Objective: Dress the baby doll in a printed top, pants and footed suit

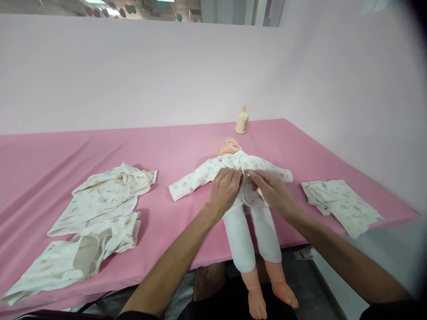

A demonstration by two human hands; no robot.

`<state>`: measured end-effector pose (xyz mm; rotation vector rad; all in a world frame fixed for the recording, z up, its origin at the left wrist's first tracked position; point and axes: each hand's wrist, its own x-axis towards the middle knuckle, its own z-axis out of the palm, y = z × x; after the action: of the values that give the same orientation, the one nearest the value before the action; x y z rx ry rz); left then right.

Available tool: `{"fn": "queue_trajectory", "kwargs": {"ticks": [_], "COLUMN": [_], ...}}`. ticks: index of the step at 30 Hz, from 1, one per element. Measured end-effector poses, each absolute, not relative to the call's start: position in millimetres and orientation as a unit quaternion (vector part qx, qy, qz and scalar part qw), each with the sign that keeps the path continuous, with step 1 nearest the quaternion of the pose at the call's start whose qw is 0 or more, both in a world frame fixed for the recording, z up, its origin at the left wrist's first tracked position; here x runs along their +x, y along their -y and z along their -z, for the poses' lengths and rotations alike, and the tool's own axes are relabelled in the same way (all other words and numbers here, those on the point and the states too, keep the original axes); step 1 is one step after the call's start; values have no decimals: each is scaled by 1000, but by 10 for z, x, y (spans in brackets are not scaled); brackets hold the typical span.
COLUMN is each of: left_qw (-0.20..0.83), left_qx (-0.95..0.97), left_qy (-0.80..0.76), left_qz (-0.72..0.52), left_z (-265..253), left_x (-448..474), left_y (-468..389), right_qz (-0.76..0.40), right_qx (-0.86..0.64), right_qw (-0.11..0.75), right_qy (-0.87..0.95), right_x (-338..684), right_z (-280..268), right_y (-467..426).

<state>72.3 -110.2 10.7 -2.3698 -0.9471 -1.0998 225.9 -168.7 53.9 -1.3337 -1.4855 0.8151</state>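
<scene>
A baby doll [229,146] lies on its back on the pink-covered table, its bare feet hanging past the front edge. It wears a white printed baby shirt [203,174] with long sleeves spread sideways, and plain white legs show below. My left hand [226,186] is closed on the shirt's front edge at the doll's chest, fingers curled. Right beside it, my right hand [268,186] pinches the other side of the shirt front between thumb and finger. Whatever fastening lies between the fingertips is too small to make out. The lower shirt front hangs partly loose under my right hand.
On the left lie a printed baby top [103,195] and printed baby pants [63,262]. A folded printed garment [340,202] rests at the right. Behind the doll's head stands a pump bottle [242,121] near the white wall [150,75]. The pink sheet [167,146] has wrinkles.
</scene>
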Motion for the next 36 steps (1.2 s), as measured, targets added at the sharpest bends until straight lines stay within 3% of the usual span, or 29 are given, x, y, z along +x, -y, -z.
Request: {"fn": "queue_trajectory", "kwargs": {"ticks": [9, 23, 30, 36], "left_qw": [184, 160, 28, -151], "left_qx": [-829, -814, -773, -738], "left_qy": [324, 342, 388, 449], "left_qz": [416, 441, 501, 481], "left_z": [-91, -62, -42, -171], "left_x": [732, 762, 831, 864], "left_y": [1085, 1100, 1141, 1275], "right_qz": [-403, -281, -338, -269], "right_qx": [-562, -527, -515, -509], "right_qw": [482, 457, 470, 460], "right_qy": [538, 659, 632, 676], "right_x": [2331, 2274, 2205, 2182], "right_z": [-480, -449, -447, -370], "right_y": [1598, 1542, 1536, 1524]}}
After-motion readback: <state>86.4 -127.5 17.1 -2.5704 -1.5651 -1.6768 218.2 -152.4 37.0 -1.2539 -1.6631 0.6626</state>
